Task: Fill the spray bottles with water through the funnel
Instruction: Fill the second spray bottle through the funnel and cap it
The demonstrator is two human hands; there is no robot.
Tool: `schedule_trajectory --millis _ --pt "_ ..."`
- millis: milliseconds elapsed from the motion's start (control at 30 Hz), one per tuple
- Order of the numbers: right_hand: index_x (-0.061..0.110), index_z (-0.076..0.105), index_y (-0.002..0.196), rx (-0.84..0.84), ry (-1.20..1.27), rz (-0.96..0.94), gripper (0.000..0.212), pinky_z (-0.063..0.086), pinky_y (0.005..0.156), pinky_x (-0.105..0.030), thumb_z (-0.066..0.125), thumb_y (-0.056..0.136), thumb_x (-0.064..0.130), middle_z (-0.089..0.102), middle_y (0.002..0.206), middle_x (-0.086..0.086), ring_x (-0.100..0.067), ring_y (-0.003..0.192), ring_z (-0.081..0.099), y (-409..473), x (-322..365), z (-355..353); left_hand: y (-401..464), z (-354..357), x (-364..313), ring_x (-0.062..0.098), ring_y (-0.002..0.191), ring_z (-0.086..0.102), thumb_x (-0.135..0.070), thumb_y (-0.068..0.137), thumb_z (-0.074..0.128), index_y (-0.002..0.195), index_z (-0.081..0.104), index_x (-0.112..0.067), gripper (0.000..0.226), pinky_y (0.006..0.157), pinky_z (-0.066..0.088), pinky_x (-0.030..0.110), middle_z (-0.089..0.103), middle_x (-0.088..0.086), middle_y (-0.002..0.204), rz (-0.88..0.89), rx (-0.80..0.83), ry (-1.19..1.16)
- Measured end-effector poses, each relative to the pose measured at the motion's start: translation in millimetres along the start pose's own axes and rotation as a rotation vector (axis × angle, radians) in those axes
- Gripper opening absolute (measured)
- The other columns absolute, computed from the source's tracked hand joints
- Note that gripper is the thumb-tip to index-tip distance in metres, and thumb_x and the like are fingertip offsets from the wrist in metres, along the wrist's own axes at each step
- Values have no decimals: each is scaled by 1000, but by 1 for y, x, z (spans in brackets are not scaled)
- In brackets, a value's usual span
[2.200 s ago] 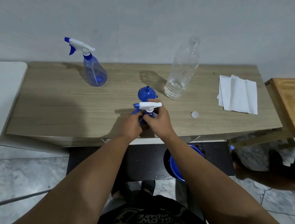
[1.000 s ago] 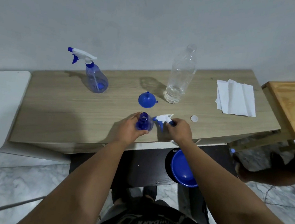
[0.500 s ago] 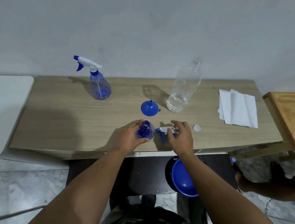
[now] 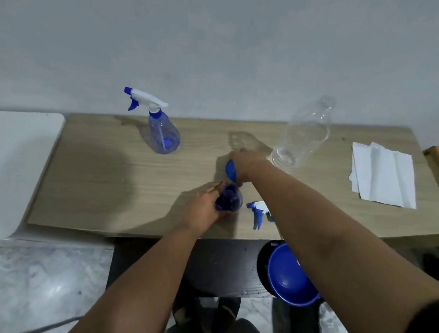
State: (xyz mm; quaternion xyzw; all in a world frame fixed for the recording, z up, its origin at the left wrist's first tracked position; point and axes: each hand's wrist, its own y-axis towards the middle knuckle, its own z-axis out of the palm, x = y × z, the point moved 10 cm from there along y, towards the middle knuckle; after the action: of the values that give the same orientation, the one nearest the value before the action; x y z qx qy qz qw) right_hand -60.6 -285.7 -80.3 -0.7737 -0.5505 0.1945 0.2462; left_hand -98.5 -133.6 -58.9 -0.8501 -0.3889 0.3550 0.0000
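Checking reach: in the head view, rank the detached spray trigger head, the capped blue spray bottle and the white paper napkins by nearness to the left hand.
1. Detached spray trigger head, just right of the left hand.
2. Capped blue spray bottle, back left.
3. White paper napkins, far right.

Wooden desk [image 4: 106, 183] carrying: capped spray bottle [image 4: 163, 135] at 10 o'clock, clear bottle [image 4: 302, 138] at 1, napkins [image 4: 385, 176] at 3, open spray bottle [image 4: 228, 201], trigger head [image 4: 258, 211] lying beside it, funnel [image 4: 230, 170] sitting centre.

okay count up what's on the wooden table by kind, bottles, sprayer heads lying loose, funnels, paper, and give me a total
Spray bottles: 2, capped one, open one in the left hand
Clear water bottle: 1
Loose sprayer head: 1
Blue funnel, under the right hand: 1
Paper towel stack: 1
Total: 6
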Motion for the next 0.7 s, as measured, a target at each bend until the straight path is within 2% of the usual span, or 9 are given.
schedule_trajectory --millis 100,200,267,333,367,467,567,633,700 --pt "15 56 137 -49 -17 -9 63 58 89 -44 83 79 16 56 134 -11 -34 118 64 0 1 -2 -1 2 10 18 129 56 -20 84 77 146 50 -18 68 96 28 7 51 -5 149 -36 0 -44" --pt "15 57 132 -70 68 15 57 52 76 -36 81 82 27 65 127 -10 -30 110 66 -4 -9 -6 -3 -1 11 16 135 50 -21 83 77 148 48 -19 72 99 23 4 47 -5 153 -31 -6 -47" --pt "18 50 142 -101 240 35 72 54 82 -37 83 80 35 65 132 -12 -32 110 66 -9 -19 -10 -8 -6 8 14 137 47 -25 82 77 150 45 -20 75 100 24 7 44 -8 155 -15 -2 -15" --pt "23 41 155 -166 473 24 91 53 100 -41 86 79 40 56 147 -14 -35 126 60 -23 -26 -23 -11 -8 8 12 135 49 -28 81 79 149 46 -21 76 95 24 5 44 -10 154 -16 -2 -8" --pt "24 42 156 -217 600 9 91 50 103 -39 87 80 41 55 149 -11 -34 131 58 -33 -29 -33 -12 -8 8 13 134 50 -30 80 80 148 47 -21 77 91 23 3 45 -9 153 -23 -4 -23" --pt "23 62 138 -407 1006 -28 71 50 87 -28 93 76 40 63 129 -2 -23 116 64 -73 -38 -57 -15 -7 5 14 134 50 -30 77 84 147 48 -18 80 90 19 0 48 -6 151 -40 -6 -67" --pt "19 66 118 -547 1327 -36 58 56 69 -24 97 71 34 68 117 -2 -17 100 70 -110 -45 -64 -11 -6 -2 18 124 56 -25 78 83 141 54 -16 70 80 26 0 58 -2 140 -28 -13 -69" --pt "14 66 116 -600 1461 -63 56 58 67 -24 98 72 25 71 117 -7 -17 89 74 -127 -45 -62 -6 -7 -7 24 114 62 -25 78 82 132 61 -15 59 71 27 11 66 3 125 -24 -34 -62" --pt "11 65 117 -640 1545 -110 56 62 73 -28 98 72 17 72 120 -9 -22 90 76 -138 -40 -56 -1 -6 -9 28 110 62 -26 78 82 127 63 -14 53 68 24 15 67 6 120 -26 -34 -49"
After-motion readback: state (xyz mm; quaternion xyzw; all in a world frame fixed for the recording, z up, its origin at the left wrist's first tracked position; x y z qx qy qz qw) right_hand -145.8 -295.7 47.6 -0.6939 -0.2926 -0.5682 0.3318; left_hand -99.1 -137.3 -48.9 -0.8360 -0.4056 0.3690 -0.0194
